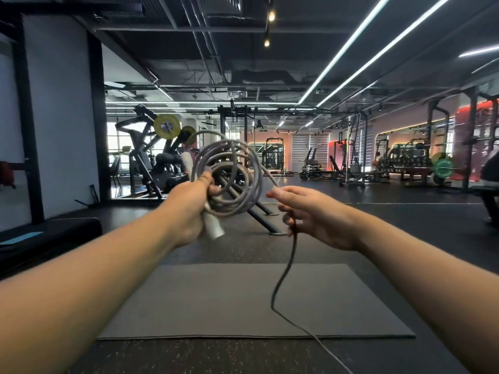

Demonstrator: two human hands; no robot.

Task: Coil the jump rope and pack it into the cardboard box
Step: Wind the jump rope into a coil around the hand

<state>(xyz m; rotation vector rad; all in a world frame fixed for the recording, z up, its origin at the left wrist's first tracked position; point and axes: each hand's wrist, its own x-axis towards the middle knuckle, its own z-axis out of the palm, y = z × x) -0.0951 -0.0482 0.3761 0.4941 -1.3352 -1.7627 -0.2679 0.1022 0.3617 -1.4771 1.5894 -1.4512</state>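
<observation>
While the left hand (pixel 189 211) clamps the white handle (pixel 213 225) and several stacked loops of the grey jump rope (pixel 232 174), the right hand (pixel 316 214) pinches the loose strand. Held upright at chest height, the coil faces the person. Its free tail drops across the dark mat (pixel 216 306) on the floor towards the near edge. Gym machines (pixel 151 157) stand well behind, with open floor between.

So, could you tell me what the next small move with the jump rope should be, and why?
Probably bring the right hand up and over to lay another loop onto the coil held in the left hand. Several loops and a white handle are gathered there, but a long tail of rope trails from the right hand across the mat.
</observation>
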